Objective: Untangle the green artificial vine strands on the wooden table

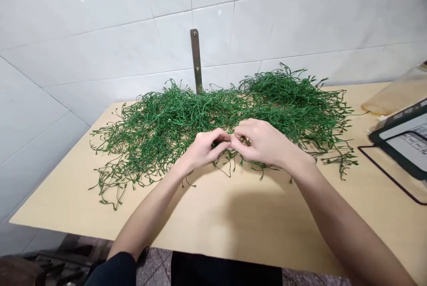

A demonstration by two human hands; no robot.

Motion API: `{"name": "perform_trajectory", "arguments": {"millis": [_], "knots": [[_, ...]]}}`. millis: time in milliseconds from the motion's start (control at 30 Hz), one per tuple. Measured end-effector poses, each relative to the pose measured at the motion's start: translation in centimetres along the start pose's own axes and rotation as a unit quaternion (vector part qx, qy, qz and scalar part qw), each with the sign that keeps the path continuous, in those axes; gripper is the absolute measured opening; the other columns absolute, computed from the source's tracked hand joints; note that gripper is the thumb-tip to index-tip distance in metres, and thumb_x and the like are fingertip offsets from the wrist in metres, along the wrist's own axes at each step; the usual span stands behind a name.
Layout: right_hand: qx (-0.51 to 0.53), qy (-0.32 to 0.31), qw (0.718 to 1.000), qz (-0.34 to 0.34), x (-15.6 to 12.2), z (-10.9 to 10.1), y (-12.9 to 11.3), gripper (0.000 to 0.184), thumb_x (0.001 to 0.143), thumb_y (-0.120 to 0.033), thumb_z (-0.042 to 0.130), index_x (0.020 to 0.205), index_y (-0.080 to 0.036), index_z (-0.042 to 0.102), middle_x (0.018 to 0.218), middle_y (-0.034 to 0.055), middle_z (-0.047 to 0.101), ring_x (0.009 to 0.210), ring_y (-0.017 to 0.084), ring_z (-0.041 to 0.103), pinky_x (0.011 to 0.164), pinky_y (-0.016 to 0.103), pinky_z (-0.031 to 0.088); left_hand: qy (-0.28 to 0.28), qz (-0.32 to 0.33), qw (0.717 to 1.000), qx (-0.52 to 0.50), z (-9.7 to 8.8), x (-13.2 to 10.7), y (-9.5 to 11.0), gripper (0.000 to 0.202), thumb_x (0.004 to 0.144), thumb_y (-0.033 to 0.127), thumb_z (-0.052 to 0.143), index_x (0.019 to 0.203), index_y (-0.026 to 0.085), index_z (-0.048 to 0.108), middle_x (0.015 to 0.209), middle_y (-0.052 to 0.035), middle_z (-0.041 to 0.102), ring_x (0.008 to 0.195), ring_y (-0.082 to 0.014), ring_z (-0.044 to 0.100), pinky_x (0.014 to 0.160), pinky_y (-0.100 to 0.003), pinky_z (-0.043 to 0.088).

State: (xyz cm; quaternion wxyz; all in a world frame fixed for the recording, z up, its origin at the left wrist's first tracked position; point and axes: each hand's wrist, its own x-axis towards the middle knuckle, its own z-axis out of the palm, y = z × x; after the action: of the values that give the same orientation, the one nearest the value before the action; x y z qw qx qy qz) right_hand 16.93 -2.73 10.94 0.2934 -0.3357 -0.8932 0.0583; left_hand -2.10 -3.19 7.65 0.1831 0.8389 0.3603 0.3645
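Note:
A wide tangle of thin green stems with small forked tips (187, 110) lies across the back of the table. My left hand (207, 147) is at the front edge of this heap, its thumb and fingertips pinched on a thin green stem. Right against it is my right hand (258, 140), with fingers curled and fingertips pressed together at the same spot. The fingertips of both hands touch or nearly touch. A bit of green shows between them, but most of the held piece is hidden by the fingers.
The light wooden table (200, 215) stands against a white tiled wall (113, 50). A metal bracket (195, 59) is fixed to the wall behind the heap. At the right are a dark-framed device with a pale label (405, 137), a dark wire loop (388, 175) and a clear amber-tinted container (393, 92).

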Motion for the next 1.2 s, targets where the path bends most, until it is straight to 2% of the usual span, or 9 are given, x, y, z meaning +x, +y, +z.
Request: {"name": "perform_trajectory", "arguments": {"millis": [67, 200, 300, 400, 533, 667, 833, 1000, 1200], "knots": [[0.135, 0.025, 0.987, 0.087, -0.7, 1.9, 0.8, 0.031, 0.080, -0.025, 0.051, 0.052, -0.019, 0.039, 0.049, -0.0040, 0.036, 0.049, 0.010, 0.032, 0.053, 0.028, 0.024, -0.009, 0.004, 1.000, 0.024, 0.6, -0.5, -0.5, 0.015, 0.091, 0.027, 0.054, 0.086, 0.015, 0.061, 0.075, -0.0020, 0.067, 0.064, -0.0101, 0.058, 0.065, -0.020, 0.046], [0.202, 0.051, 0.967, 0.147, -2.6, 6.1, 1.3, 0.039, 0.086, -0.033, 0.049, 0.052, -0.020, 0.036, 0.047, -0.0061, 0.028, 0.047, 0.008, 0.028, 0.050, 0.026, 0.023, -0.027, 0.004, 0.999, 0.039, 1.6, -2.1, -0.9, 0.015, 0.093, 0.025, 0.052, 0.090, 0.014, 0.062, 0.083, -0.0054, 0.069, 0.072, -0.0123, 0.062, 0.071, -0.023, 0.048], [0.252, 0.077, 0.945, 0.192, -3.8, 8.6, 1.2, 0.040, 0.089, -0.039, 0.049, 0.055, -0.020, 0.037, 0.049, -0.0054, 0.033, 0.048, 0.009, 0.032, 0.047, 0.025, 0.026, -0.021, 0.012, 0.998, 0.065, 2.3, -3.3, -1.1, 0.016, 0.095, 0.024, 0.050, 0.094, 0.014, 0.062, 0.088, -0.0078, 0.070, 0.078, -0.0146, 0.064, 0.074, -0.026, 0.050], [0.298, 0.086, 0.926, 0.216, -4.5, 9.9, 1.1, 0.041, 0.090, -0.044, 0.048, 0.057, -0.021, 0.038, 0.046, -0.0054, 0.037, 0.044, 0.009, 0.035, 0.045, 0.025, 0.030, -0.012, 0.042, 0.994, 0.096, 3.0, -4.2, -1.4, 0.020, 0.096, 0.026, 0.047, 0.095, 0.013, 0.062, 0.086, -0.0098, 0.070, 0.078, -0.0169, 0.064, 0.073, -0.028, 0.051], [0.322, 0.088, 0.915, 0.228, -5.2, 10.2, 1.1, 0.040, 0.087, -0.045, 0.054, 0.057, -0.021, 0.042, 0.044, -0.0053, 0.040, 0.041, 0.009, 0.036, 0.042, 0.024, 0.030, -0.014, 0.055, 0.993, 0.101, 4.2, -5.0, -2.1, 0.023, 0.097, 0.028, 0.045, 0.094, 0.013, 0.062, 0.081, -0.0088, 0.068, 0.072, -0.0166, 0.063, 0.069, -0.028, 0.050], [0.303, 0.104, 0.920, 0.226, -5.9, 9.9, 1.4, 0.033, 0.086, -0.042, 0.059, 0.064, -0.019, 0.051, 0.048, -0.0044, 0.045, 0.041, 0.009, 0.038, 0.040, 0.023, 0.031, 0.002, 0.051, 0.996, 0.080, 5.6, -5.5, -2.7, 0.019, 0.094, 0.029, 0.050, 0.094, 0.014, 0.061, 0.077, -0.0065, 0.068, 0.066, -0.0151, 0.061, 0.064, -0.026, 0.048], [0.234, 0.177, 0.935, 0.201, -6.2, 9.7, 2.2, 0.021, 0.086, -0.034, 0.062, 0.073, -0.018, 0.056, 0.053, -0.0047, 0.047, 0.043, 0.008, 0.039, 0.040, 0.021, 0.032, 0.028, 0.034, 0.995, 0.088, 6.5, -5.4, -3.1, 0.020, 0.094, 0.032, 0.050, 0.087, 0.016, 0.060, 0.070, -0.0030, 0.065, 0.061, -0.0128, 0.058, 0.060, -0.024, 0.046], [0.145, 0.252, 0.941, 0.172, -6.6, 9.9, 2.7, 0.008, 0.085, -0.026, 0.063, 0.084, -0.019, 0.059, 0.059, -0.0042, 0.054, 0.043, 0.007, 0.044, 0.042, 0.021, 0.039, 0.054, 0.024, 0.996, 0.066, 7.0, -5.1, -3.5, 0.020, 0.093, 0.034, 0.053, 0.085, 0.016, 0.059, 0.067, -0.0003, 0.062, 0.057, -0.0097, 0.053, 0.057, -0.021, 0.043], [0.040, 0.288, 0.953, 0.090, -6.8, 10.3, 2.8, 0.007, 0.083, -0.015, 0.063, 0.089, -0.019, 0.062, 0.062, -0.0029, 0.061, 0.043, 0.007, 0.048, 0.043, 0.020, 0.042, 0.075, -0.032, 0.997, 0.002, 7.1, -4.6, -3.4, 0.018, 0.088, 0.033, 0.061, 0.083, 0.016, 0.059, 0.069, 0.0014, 0.061, 0.055, -0.0073, 0.049, 0.055, -0.018, 0.041]]}}
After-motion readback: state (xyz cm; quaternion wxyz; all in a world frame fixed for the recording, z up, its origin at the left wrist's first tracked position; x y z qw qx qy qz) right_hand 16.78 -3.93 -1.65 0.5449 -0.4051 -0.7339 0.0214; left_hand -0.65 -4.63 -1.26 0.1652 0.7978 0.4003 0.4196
